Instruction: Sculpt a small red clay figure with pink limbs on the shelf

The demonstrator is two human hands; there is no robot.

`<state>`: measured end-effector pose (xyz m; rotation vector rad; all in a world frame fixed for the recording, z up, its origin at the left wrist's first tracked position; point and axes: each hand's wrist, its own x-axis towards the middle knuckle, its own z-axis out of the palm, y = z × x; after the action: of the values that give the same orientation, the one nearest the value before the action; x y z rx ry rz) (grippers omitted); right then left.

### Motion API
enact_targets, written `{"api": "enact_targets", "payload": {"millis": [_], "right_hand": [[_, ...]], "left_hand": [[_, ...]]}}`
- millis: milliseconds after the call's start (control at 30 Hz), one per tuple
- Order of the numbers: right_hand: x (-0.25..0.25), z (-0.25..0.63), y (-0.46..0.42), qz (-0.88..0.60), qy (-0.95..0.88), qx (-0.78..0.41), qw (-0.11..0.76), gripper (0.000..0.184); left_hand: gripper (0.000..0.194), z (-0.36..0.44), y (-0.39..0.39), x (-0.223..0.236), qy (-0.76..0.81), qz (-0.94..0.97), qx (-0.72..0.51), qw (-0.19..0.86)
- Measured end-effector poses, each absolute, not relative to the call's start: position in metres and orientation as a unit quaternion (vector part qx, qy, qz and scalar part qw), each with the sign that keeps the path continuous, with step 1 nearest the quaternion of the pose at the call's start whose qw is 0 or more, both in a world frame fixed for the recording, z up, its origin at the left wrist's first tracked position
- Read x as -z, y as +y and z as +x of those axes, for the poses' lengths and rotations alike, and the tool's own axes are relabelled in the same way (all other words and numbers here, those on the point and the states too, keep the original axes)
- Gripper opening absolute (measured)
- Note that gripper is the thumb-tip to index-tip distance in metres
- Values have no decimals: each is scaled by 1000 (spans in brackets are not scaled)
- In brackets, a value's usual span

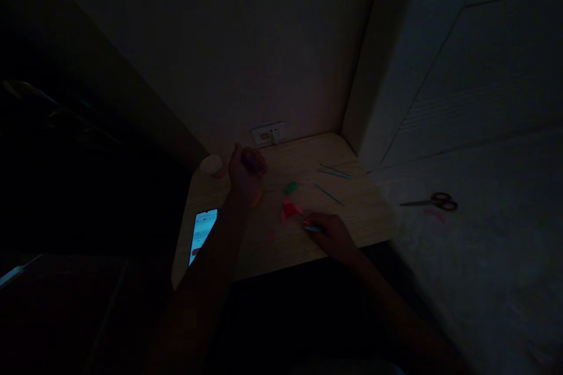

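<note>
Left hand (247, 173): fingers (255, 159) curled narrow, raised over the counter (358, 214); anything held is too dark to tell.
Right hand (333, 238): fingers (308, 222) pinching a teal strip (313, 228), near a red scrap (289, 208).
Nearby: teal sticks (329, 194), phone (202, 236).

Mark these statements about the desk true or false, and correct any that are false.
The right hand holds a teal piece. True.
The left hand lies flat on the desk. False: it is closed and raised above the desk.
The phone has its screen lit. True.
The scissors lie on the desk. False: they lie on a grey surface to the right of it.
A wall socket sits just above the desk's far edge. True.
</note>
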<state>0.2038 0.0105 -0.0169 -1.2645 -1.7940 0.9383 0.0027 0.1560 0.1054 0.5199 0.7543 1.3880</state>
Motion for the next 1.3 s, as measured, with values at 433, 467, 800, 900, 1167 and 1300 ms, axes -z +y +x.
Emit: {"api": "enact_targets", "payload": {"millis": [433,467,800,900,1167,1300], "right_hand": [[16,205,11,-484,-700,-369,373,18],[17,205,11,-482,-701,-370,374,18],[16,205,10,-493,-699,-365,368,18],[14,204,10,-494,-699,-363,368,16],[15,204,9,-504,-702,-355,356,18],[15,204,9,-515,-705,-345,344,17]], "left_hand": [[23,-7,140,-78,297,295,-668,615],[25,-7,140,-77,290,299,-662,623],[34,0,145,-51,283,246,-683,626],[34,3,145,-45,289,237,-683,628],[58,-5,142,-50,320,158,-699,620],[68,-21,140,-52,326,115,-712,612]]}}
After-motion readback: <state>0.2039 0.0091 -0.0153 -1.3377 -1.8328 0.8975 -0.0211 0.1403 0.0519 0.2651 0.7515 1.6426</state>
